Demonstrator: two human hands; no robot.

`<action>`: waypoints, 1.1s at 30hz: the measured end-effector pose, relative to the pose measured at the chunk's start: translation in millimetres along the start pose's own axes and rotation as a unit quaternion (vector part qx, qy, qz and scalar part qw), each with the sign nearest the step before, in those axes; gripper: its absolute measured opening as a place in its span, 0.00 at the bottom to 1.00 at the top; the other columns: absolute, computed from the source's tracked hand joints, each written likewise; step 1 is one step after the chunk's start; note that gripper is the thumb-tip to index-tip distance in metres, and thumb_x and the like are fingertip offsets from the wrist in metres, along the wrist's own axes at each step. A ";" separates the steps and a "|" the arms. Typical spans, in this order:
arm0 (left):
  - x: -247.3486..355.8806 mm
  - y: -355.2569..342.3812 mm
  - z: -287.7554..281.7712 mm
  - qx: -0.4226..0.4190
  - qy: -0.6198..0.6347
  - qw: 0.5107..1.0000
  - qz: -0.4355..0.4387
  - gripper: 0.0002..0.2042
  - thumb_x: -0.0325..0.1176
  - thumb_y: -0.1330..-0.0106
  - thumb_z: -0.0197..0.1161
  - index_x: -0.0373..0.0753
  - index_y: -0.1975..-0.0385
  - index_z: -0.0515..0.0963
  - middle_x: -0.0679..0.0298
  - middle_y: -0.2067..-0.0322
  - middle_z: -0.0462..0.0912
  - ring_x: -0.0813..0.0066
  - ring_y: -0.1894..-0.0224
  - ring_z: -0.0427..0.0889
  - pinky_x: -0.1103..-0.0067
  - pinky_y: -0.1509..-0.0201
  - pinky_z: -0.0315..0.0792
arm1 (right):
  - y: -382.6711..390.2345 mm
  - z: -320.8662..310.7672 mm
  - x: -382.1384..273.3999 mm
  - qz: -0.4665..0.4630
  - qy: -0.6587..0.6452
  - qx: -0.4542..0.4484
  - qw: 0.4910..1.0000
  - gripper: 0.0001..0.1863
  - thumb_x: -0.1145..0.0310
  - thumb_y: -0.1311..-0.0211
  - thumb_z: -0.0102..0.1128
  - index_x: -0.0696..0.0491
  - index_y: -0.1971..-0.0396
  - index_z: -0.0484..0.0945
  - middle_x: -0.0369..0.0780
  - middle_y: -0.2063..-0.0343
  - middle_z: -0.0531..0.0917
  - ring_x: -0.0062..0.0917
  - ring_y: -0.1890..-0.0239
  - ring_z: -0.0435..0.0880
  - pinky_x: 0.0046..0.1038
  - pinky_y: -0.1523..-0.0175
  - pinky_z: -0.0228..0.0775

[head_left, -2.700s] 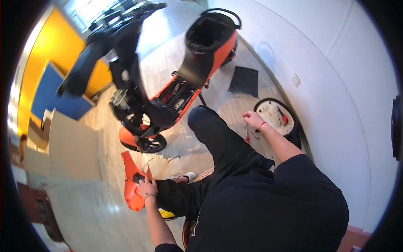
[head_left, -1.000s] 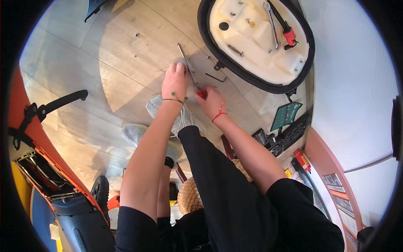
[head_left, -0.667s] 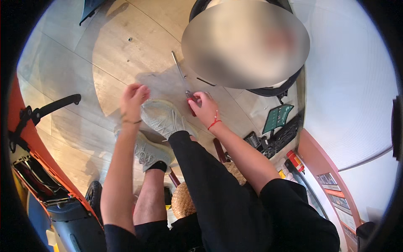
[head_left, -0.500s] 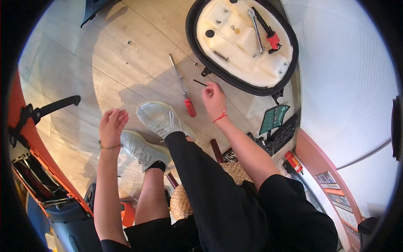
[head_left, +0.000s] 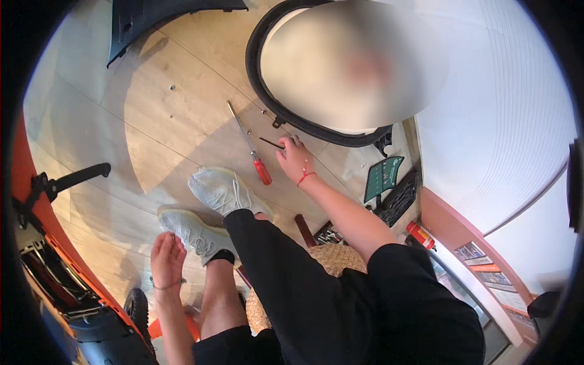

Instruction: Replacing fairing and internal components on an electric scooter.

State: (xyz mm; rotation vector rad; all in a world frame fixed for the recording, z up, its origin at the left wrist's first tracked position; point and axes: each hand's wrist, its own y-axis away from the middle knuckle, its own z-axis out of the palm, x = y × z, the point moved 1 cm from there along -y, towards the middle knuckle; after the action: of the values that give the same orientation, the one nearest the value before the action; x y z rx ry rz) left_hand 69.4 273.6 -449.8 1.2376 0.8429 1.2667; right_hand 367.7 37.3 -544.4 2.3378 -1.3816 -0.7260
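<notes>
My right hand [head_left: 294, 159] reaches down to the wooden floor and its fingers pinch a thin black L-shaped key [head_left: 272, 143]. Just left of it lies a long screwdriver with a red handle [head_left: 249, 145]. Beyond the hand sits a round black-rimmed tray [head_left: 286, 115], its inside blurred. My left hand [head_left: 166, 258] hangs low by my grey shoe [head_left: 193, 229], fingers loosely together, holding nothing. My other grey shoe [head_left: 224, 191] is planted beside the screwdriver.
An orange and black scooter [head_left: 55, 267] with its handlebar stands at the left. A dark body panel [head_left: 164, 15] lies at the top. A green and black tool case [head_left: 389, 182] and a red-topped can [head_left: 420, 235] lie at the right, by a white wall.
My left hand has pulled back from the screwdriver down to my left shoe. My right hand has let the screwdriver lie on the floor and taken up the black key.
</notes>
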 end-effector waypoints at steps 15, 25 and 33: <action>-54.8 164.3 -77.8 0.063 0.056 0.990 0.112 0.05 0.32 0.33 0.48 0.37 0.67 0.67 0.66 0.71 0.70 0.76 0.67 0.69 0.81 0.60 0.65 | 78.6 -38.6 29.0 0.042 -0.143 -0.201 0.968 0.11 0.73 0.43 0.55 0.57 0.60 0.74 0.39 0.66 0.79 0.19 0.65 0.78 0.21 0.58 0.70; -45.2 234.5 -37.3 0.217 -0.148 0.955 0.138 0.04 0.27 0.34 0.45 0.36 0.63 0.65 0.66 0.70 0.69 0.83 0.68 0.67 0.86 0.62 0.63 | 96.0 -1.5 -5.8 0.002 -0.234 -0.314 0.920 0.10 0.76 0.41 0.51 0.60 0.59 0.72 0.38 0.67 0.79 0.19 0.64 0.77 0.20 0.58 0.68; -126.7 106.4 -74.8 0.316 -0.169 0.912 0.198 0.07 0.30 0.35 0.52 0.35 0.63 0.70 0.63 0.74 0.73 0.80 0.73 0.72 0.81 0.68 0.68 | 92.1 -2.7 13.2 -0.137 -0.095 -0.318 0.933 0.11 0.77 0.42 0.51 0.60 0.59 0.72 0.41 0.66 0.80 0.20 0.64 0.78 0.21 0.56 0.69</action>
State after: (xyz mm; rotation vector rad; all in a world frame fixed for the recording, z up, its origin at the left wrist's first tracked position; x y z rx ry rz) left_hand -47.6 152.1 -382.4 2.1697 0.7896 1.0594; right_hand 309.0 -18.1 -498.0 1.9736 -0.7177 -1.2848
